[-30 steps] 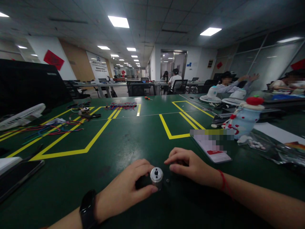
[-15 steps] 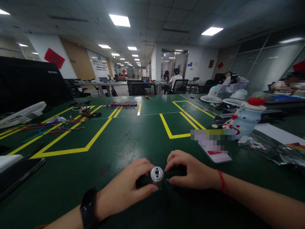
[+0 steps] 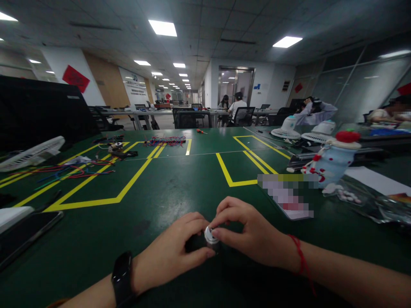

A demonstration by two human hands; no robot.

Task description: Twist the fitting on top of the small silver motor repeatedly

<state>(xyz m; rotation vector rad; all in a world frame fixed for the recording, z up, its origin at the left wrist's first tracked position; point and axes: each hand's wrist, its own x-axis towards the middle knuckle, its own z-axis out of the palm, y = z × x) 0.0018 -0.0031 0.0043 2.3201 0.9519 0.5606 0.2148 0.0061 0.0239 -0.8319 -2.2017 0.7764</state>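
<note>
A small silver cylindrical motor (image 3: pixel 210 236) with a black body stands on the green table mat (image 3: pixel 167 188) near the front edge. My left hand (image 3: pixel 170 252), with a black watch on its wrist, is wrapped around the motor's side. My right hand (image 3: pixel 247 233), with a red string on its wrist, has its thumb and fingertips pinched over the motor's silver top; whether they hold a small part is hidden.
Yellow tape boxes (image 3: pixel 234 169) mark the mat. Coloured wires (image 3: pixel 69 173) and a white fan grille (image 3: pixel 30 154) lie at the left, a phone (image 3: pixel 25 233) at the near left. A snowman-like figure (image 3: pixel 335 160), papers and plastic bags sit at the right. Other people work at far desks.
My right hand has moved left from the mat beside the motor and now pinches over the motor's top. My left hand has kept its hold.
</note>
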